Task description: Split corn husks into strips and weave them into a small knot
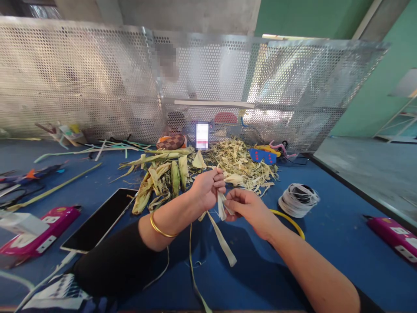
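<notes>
My left hand [210,187] is closed around a pale strip of corn husk [221,206], with a gold bangle at the wrist. From the right, my right hand [243,206] pinches the lower end of that same strip between thumb and fingers. Another husk strip [223,239] hangs slanting below the hands, and a thin greenish strand trails toward the table's front edge. Behind my left hand lies a bunch of whole corn husks [176,178]. A heap of shredded husk [244,161] spreads behind my right hand.
A roll of white cord [298,201] stands to the right. On the left lie a tablet or large phone [100,219] with a cable and a magenta power strip [58,221]; a second power strip [395,237] is far right. A perforated metal screen [208,65] rises behind a lit phone [202,135].
</notes>
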`<state>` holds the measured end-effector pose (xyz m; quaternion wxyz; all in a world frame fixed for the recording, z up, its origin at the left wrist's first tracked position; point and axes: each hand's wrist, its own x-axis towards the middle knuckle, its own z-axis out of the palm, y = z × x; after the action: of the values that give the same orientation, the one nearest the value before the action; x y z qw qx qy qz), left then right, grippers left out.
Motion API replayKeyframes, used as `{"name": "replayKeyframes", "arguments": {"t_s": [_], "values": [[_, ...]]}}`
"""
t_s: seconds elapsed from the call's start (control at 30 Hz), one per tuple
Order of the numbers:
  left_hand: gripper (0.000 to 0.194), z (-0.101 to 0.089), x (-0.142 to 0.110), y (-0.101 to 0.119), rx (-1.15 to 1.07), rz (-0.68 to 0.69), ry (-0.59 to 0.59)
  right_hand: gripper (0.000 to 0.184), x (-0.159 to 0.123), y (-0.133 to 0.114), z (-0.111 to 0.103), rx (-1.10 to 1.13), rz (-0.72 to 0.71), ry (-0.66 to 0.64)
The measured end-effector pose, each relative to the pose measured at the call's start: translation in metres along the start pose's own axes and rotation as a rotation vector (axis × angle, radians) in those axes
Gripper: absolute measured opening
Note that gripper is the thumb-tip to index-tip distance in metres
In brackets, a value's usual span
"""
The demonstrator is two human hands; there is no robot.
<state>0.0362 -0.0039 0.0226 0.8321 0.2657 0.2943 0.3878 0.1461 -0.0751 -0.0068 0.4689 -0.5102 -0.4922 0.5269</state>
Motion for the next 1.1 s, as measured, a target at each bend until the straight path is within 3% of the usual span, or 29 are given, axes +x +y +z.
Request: {"name": "replayKeyframes", "arguments": {"t_s": [0.13,0.27,0.33,0.47,0.7,0.77,0.97,1.1], "values": [[0.027,-0.003,0.002,0.006,0.053,0.009,-0.031,0.024,-0.003,0.002,0.0,-0.022,0.007,-0.045],[0.026,-0.005,0.003,0.01,0.155,0.022,-0.036,0.025,-0.003,0.005,-0.007,-0.171,0.043,-0.209],[0.025,-0.004,0.002,0.008,0.216,0.02,-0.035,0.026,0.0,0.005,-0.011,-0.202,0.003,-0.13],[0.026,0.001,-0.004,-0.004,0.428,0.038,-0.07,0.034,0.008,0.002,-0.015,-0.018,-0.144,0.19],[0.031,0.004,-0.012,-0.016,0.728,0.055,-0.159,0.028,0.011,-0.002,-0.017,0.267,-0.214,0.383],[0.032,0.004,-0.013,-0.016,0.758,0.021,-0.179,0.03,0.01,-0.004,-0.019,0.282,-0.191,0.394],[0.033,0.006,-0.014,-0.017,0.779,0.059,-0.124,0.031,0.009,-0.006,-0.02,0.249,-0.166,0.269],[0.034,0.007,-0.016,-0.019,0.806,-0.011,-0.213,0.029,0.012,-0.003,-0.021,0.225,-0.222,0.288]]}}
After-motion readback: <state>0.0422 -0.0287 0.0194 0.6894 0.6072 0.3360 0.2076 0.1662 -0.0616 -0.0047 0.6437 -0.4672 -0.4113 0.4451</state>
